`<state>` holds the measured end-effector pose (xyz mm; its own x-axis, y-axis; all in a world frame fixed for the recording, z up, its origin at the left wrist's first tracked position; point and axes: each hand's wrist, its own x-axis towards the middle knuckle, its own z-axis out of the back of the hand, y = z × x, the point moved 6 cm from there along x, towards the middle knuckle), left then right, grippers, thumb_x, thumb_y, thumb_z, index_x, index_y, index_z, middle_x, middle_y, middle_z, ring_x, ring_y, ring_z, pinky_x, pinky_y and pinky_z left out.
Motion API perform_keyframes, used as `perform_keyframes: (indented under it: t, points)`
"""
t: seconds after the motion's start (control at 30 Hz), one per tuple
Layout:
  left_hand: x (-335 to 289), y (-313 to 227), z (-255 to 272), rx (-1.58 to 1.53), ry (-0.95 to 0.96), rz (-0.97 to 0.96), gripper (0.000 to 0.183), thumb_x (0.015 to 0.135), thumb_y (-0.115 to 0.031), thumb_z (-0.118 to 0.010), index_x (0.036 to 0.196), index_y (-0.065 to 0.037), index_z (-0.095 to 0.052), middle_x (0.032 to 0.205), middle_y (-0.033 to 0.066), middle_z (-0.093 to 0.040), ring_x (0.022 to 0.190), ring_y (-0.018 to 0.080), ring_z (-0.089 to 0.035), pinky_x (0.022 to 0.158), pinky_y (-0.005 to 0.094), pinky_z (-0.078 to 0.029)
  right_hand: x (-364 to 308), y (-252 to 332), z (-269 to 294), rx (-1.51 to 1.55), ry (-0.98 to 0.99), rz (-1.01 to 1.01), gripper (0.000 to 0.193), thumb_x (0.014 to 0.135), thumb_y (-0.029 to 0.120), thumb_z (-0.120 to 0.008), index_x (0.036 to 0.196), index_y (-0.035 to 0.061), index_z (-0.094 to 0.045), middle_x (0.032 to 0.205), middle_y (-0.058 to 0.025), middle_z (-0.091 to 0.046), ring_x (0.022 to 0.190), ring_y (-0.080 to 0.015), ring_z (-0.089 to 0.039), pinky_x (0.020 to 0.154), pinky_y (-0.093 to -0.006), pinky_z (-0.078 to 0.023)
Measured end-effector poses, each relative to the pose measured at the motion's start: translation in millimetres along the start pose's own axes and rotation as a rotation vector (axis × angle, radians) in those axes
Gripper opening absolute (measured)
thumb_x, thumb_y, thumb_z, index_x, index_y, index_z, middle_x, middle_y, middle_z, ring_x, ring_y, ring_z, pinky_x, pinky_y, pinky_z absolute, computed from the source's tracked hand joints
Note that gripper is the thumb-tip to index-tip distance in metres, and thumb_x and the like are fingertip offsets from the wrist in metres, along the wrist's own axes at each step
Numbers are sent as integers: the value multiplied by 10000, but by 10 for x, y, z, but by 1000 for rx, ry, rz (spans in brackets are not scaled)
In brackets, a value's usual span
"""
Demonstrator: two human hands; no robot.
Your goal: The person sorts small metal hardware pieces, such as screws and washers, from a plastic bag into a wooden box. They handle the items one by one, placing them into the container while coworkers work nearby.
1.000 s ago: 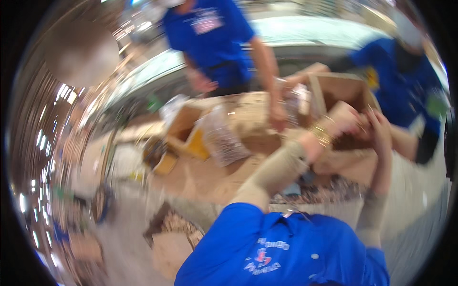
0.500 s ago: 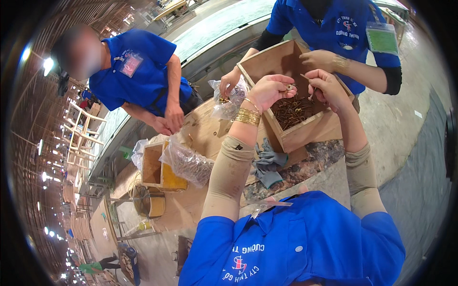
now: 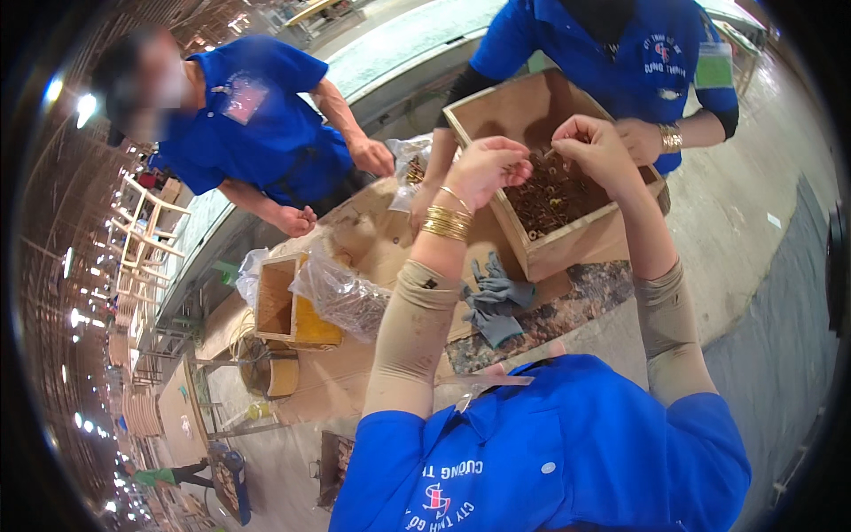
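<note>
Since the earlier frame, one co-worker's braceleted hand (image 3: 640, 140) shifts from over the wooden box (image 3: 581, 241) to its right rim, while the other co-worker's hands part.
Detail: above the box's open top, the right hand (image 3: 592, 149) pinches what appears to be a small metal piece (image 3: 550, 153) between fingertips; the left hand (image 3: 493, 168), over the box's left side, has its fingers curled inward, and whether it holds anything cannot be told. Loose metal fasteners (image 3: 551, 206) lie heaped inside the box; grey gloves (image 3: 496, 297) lie just beside its near left corner. Each fastener is judged light, rigid, hard to break and prone to roll or slip, best gripped around mid-length between thumb and forefinger.
</note>
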<state>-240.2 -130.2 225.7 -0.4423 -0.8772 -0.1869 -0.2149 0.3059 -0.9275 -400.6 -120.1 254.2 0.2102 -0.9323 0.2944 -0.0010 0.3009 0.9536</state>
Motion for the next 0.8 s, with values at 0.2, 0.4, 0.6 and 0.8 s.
perform_keyframes:
  t: [0.2, 0.4, 0.6, 0.8]
  points:
    - [171, -63, -71, 405, 27, 85, 195, 812, -28, -405, 908, 6, -571, 722, 24, -553, 621, 99, -516, 544, 205, -426, -487, 338, 270, -57, -47, -208, 160, 798, 142, -531, 866, 14, -600, 637, 41, -517, 511, 0, -407, 437, -147, -292]
    - [599, 53, -265, 846, 201, 251, 192, 799, -123, -470, 856, -22, -621, 687, -14, -529, 629, 76, -498, 554, 194, -403, -1206, -73, 722, 189, -15, -301, 124, 692, 116, -607, 689, -5, -580, 563, -3, -516, 501, -39, -427, 434, -177, -287]
    - [1428, 785, -613, 1567, 778, 156, 157, 699, -130, -560, 788, -36, -650, 775, 139, -632, 752, 235, -605, 691, 325, -470, -1869, -758, 935, 328, -77, -648, 186, 623, 138, -669, 666, -30, -600, 596, -52, -550, 512, -76, -465, 453, -201, -328]
    - [1279, 1454, -181, 2015, 856, 512, 230, 656, -91, -548, 861, -28, -633, 859, 153, -627, 832, 287, -603, 697, 364, -485, -1763, -1361, 974, 435, 73, -765, 136, 637, 87, -643, 675, -32, -587, 648, -57, -575, 546, -79, -486, 479, -197, -345]
